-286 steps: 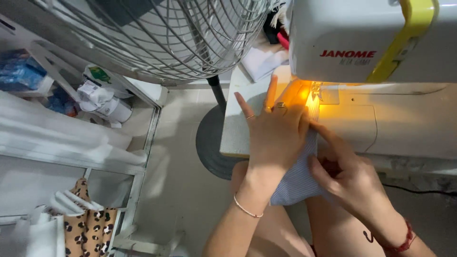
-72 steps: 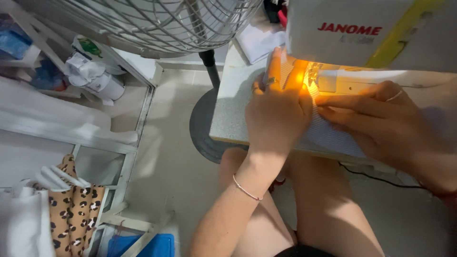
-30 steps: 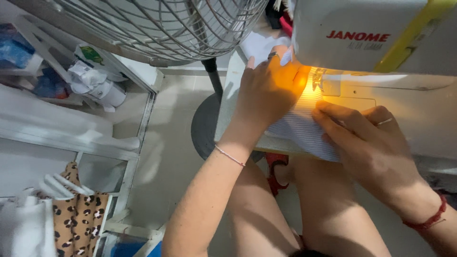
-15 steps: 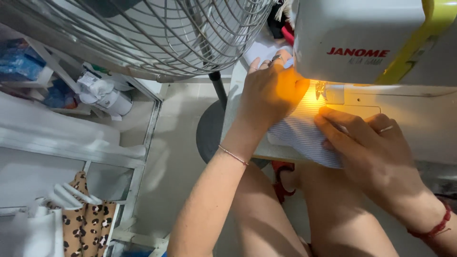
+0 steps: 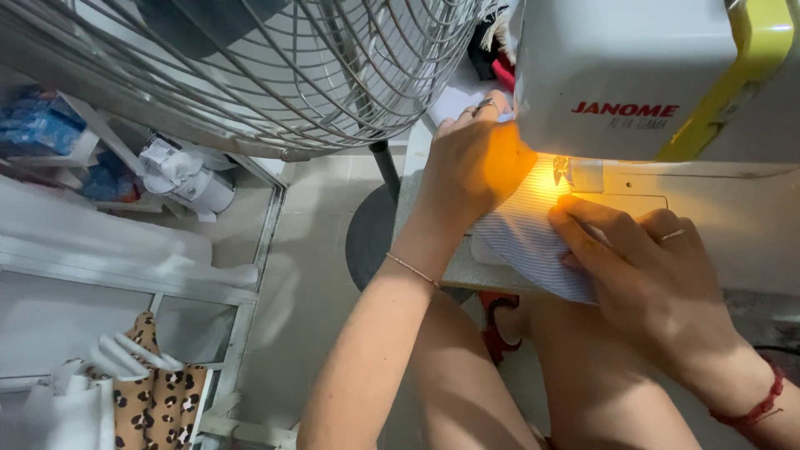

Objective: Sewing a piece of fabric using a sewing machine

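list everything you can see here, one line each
sewing machine: 1, white with a yellow strap, top right
cloth: 1, pale striped, on the machine bed under the lamp
fan: 1, grey wire grille, top left, round base on the floor
shelf: 1, white, left
bags: a few, blue, upper left on the shelf
roll: 1, white, wrapped, on the shelf
leopard fabric: 1, tan and black, bottom left
hangers: several, white, beside the leopard fabric
red item: 1, on the floor under the table, unclear
left hand: flat on the cloth, ring and bracelet
right hand: pressing the cloth, ring, red wrist cord
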